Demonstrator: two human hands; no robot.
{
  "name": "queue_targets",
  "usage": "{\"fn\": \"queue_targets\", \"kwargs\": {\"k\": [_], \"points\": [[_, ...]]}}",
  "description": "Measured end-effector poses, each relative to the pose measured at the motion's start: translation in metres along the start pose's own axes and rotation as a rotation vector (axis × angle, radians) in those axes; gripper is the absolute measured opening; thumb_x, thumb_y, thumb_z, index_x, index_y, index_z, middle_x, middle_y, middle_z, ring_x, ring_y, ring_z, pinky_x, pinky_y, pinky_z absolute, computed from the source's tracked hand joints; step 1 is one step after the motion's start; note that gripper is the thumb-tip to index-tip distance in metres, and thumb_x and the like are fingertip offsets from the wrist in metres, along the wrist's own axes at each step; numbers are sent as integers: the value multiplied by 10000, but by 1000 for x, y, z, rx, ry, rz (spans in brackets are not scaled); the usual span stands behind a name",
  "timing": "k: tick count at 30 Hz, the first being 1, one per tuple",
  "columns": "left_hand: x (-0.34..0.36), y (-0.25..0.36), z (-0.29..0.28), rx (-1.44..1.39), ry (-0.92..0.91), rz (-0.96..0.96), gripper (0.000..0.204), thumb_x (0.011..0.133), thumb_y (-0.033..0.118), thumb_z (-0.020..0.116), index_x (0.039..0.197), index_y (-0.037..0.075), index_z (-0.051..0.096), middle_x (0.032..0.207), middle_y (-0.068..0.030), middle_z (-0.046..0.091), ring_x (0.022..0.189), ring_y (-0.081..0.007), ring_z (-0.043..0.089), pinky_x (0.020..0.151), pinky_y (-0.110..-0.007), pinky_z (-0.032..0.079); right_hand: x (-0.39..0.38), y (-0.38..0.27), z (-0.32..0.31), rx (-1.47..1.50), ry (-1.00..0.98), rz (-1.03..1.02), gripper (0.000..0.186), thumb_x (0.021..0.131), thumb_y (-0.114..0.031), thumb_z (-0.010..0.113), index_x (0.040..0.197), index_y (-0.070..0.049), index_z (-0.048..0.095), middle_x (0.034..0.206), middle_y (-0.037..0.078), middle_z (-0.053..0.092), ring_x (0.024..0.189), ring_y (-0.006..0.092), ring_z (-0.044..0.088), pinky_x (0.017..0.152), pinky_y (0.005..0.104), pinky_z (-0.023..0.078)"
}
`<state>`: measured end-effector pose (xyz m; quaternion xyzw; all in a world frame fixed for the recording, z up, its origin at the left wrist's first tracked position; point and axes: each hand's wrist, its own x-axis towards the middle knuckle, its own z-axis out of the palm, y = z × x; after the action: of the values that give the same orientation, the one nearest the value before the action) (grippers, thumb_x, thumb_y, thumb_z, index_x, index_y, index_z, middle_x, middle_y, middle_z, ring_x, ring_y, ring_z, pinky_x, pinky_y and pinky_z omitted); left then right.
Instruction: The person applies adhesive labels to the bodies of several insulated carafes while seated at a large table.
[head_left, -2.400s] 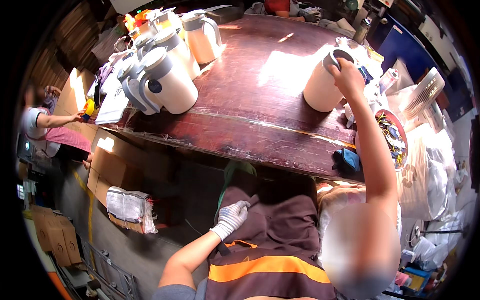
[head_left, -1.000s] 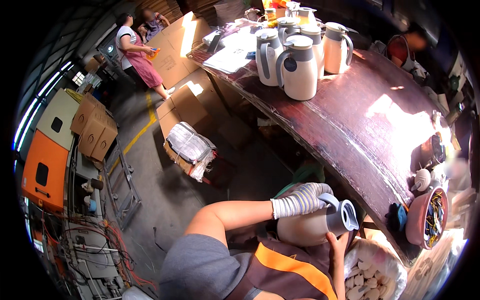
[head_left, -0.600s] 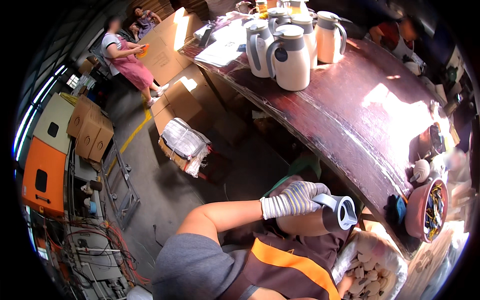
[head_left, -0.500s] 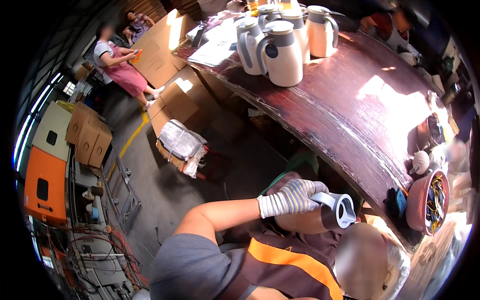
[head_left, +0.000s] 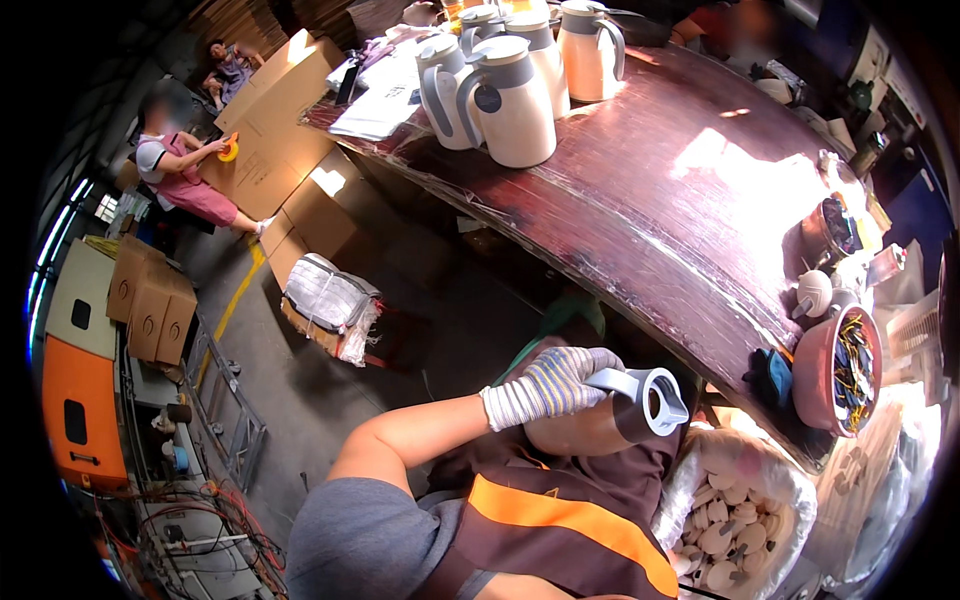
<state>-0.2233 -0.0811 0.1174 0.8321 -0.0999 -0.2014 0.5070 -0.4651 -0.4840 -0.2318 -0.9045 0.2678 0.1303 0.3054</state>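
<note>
My left hand [head_left: 555,385], in a striped knit glove, is closed round the grey handle of a cream pitcher [head_left: 580,428], which lies tilted across my lap. Its grey collar and open spout face right, with no lid over the mouth. I cannot see my right hand. Beside my lap, at the lower right, is a plastic-lined bin [head_left: 790,535] full of cream lid-like pieces [head_left: 720,530]. Several upright cream-and-grey pitchers [head_left: 515,120] stand at the far end of the dark wooden table [head_left: 640,200].
A pink bowl of cords [head_left: 810,390] and blue cloth [head_left: 768,380] sit on the table's near right. A padded stool [head_left: 322,295], cartons [head_left: 135,295] and a machine [head_left: 75,400] are left. A co-worker in pink [head_left: 190,180] holds tape; two others [head_left: 230,75] [head_left: 700,30] are farther back.
The pitcher came from the table into my lap, where my gloved left hand took its handle. My right hand, earlier on that pitcher, has dropped from view. My view has swung leftward.
</note>
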Motion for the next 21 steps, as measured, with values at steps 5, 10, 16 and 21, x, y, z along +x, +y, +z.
{"fn": "queue_targets", "kwargs": {"k": [5, 10, 16, 21], "points": [[2, 4, -1, 55, -24, 4, 399, 739, 114, 631, 1137, 124, 618, 940, -68, 668, 873, -199, 646, 786, -300, 481, -12, 5, -3, -15, -11, 10, 254, 871, -166, 593, 1020, 27, 663, 975, 136, 702, 834, 184, 652, 762, 304, 503], [1, -8, -3, -126, 3, -5, 404, 742, 18, 630, 1141, 79, 621, 866, -9, 658, 823, -92, 606, 770, -233, 463, -23, 23, -34, -39, 8, -11, 241, 865, -152, 596, 1021, 18, 668, 959, 135, 706, 818, 187, 655, 753, 308, 507], [3, -11, -2, -487, 36, -44, 355, 787, 14, 650, 1139, 48, 617, 848, 27, 633, 651, -12, 535, 589, -175, 449, -23, -129, -221, 375, 164, -143, 93, 920, -131, 561, 881, -55, 598, 634, -8, 503, 488, 59, 416, 445, 220, 341], [8, -11, 13, -317, -6, 53, 377, 777, 99, 683, 1142, 35, 620, 849, -5, 649, 723, -67, 587, 670, -237, 495, -19, -288, -244, 1101, -141, -210, 131, 921, -130, 564, 1028, -56, 551, 822, -33, 543, 585, 8, 413, 487, 153, 300]]}}
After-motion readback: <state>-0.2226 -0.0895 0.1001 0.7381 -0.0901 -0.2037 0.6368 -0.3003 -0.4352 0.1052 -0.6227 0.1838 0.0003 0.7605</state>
